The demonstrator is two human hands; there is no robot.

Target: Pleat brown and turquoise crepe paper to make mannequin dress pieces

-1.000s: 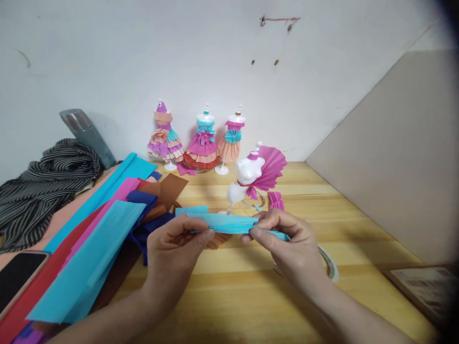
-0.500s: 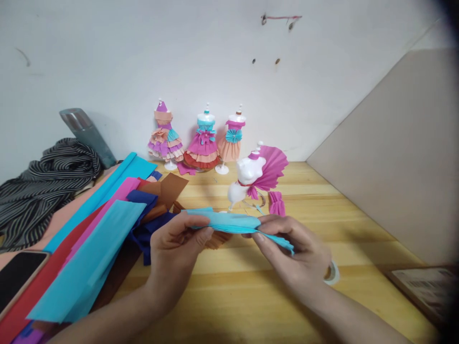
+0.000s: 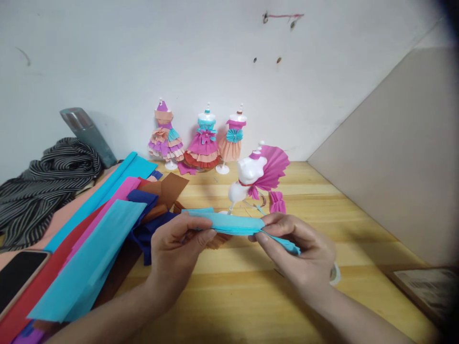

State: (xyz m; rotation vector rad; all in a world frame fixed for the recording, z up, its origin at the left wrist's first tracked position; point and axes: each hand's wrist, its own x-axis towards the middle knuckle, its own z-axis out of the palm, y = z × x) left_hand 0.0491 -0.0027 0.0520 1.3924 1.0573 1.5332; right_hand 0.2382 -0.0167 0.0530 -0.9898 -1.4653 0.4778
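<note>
A strip of light blue crepe paper [image 3: 236, 224], folded into narrow layers, stretches between my two hands above the table. My left hand [image 3: 182, 239] pinches its left part between thumb and fingers. At the other end my right hand [image 3: 296, 243] grips the folds, and a pleated end sticks out past the fingers. Just behind the paper stands a small white mannequin [image 3: 250, 169] with a pink pleated paper fan [image 3: 274, 167] at its back. A gathered pink paper piece [image 3: 277, 202] lies beside it.
Three little mannequins in paper dresses [image 3: 202, 143] line the wall. Coloured crepe sheets [image 3: 93, 258], a phone [image 3: 23, 277], striped cloth [image 3: 53, 177] and a bottle [image 3: 88, 136] occupy the left. A tape roll [image 3: 335, 274] sits partly behind my right hand; a framed item [image 3: 423, 291] lies far right.
My right hand has shifted slightly to the right along with the folded paper's end. The left hand keeps its pinch, nearly unmoved.
</note>
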